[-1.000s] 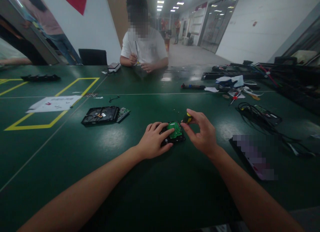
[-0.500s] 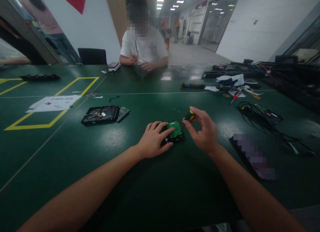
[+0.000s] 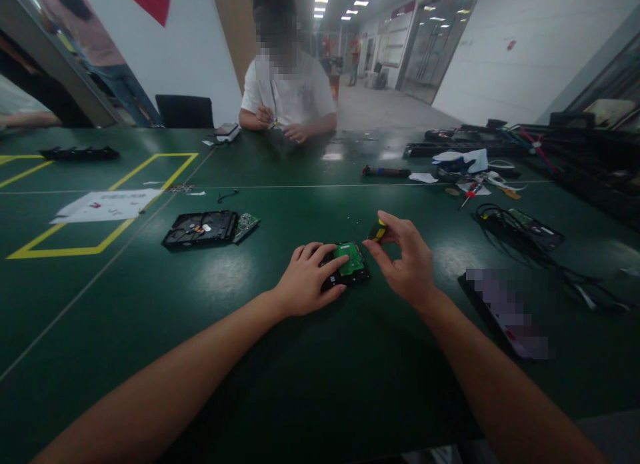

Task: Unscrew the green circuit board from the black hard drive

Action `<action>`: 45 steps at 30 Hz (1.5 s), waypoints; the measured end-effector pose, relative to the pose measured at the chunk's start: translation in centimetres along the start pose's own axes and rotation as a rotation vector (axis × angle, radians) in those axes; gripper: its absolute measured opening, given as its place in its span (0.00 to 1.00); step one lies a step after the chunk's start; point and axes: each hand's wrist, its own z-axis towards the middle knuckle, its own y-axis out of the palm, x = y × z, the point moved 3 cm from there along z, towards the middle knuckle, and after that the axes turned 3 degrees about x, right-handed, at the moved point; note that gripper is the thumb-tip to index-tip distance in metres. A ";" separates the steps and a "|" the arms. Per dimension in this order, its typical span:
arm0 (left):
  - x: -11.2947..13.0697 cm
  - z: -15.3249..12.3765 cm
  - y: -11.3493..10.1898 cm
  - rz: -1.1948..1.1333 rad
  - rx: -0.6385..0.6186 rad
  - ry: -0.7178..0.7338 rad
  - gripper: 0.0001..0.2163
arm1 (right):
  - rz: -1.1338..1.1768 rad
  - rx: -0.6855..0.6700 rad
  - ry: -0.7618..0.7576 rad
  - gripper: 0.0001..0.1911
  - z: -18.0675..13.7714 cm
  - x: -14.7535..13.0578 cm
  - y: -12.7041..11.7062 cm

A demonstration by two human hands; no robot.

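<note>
A hard drive (image 3: 364,275) with a green circuit board facing up lies on the dark green table. My left hand (image 3: 309,277) spans its left part and holds it against the table, index finger on the board and thumb along the near edge. That side of the drive is hidden beneath the hand. My right hand (image 3: 407,261) pinches the black and yellow handle of a screwdriver (image 3: 379,231) just above the drive's right far corner. The screwdriver's tip cannot be made out. Several tiny screws (image 3: 353,220) lie beyond the drive.
To the left are an opened drive casing (image 3: 200,229), a loose circuit board (image 3: 246,228) and paper sheets (image 3: 107,206). Black cables (image 3: 537,251) and a blurred flat object (image 3: 505,314) lie to the right. A co-worker (image 3: 290,91) sits opposite, and tools and parts (image 3: 470,174) crowd the far right.
My right hand and the screwdriver handle have shifted very slightly left, and the handle looks turned, showing more yellow. The left hand and the hard drive stay where they were.
</note>
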 end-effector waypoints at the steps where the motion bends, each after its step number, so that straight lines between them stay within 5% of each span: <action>1: 0.0 0.0 0.0 -0.001 -0.001 -0.001 0.31 | 0.009 -0.009 0.013 0.32 0.0 0.0 0.0; 7: 0.0 0.0 0.1 0.006 0.000 -0.003 0.31 | 0.144 -0.030 0.103 0.30 0.0 -0.1 -0.1; 28: -0.1 0.0 0.2 0.013 -0.001 -0.002 0.31 | -0.080 0.130 -0.049 0.26 0.7 -0.4 -0.4; 36: 0.0 0.0 0.1 0.010 -0.001 -0.002 0.31 | -0.152 0.105 -0.054 0.21 1.3 -1.6 -0.7; 45: 0.0 0.0 0.2 0.018 -0.003 -0.007 0.30 | 0.054 -0.053 0.044 0.25 1.2 -0.8 -0.2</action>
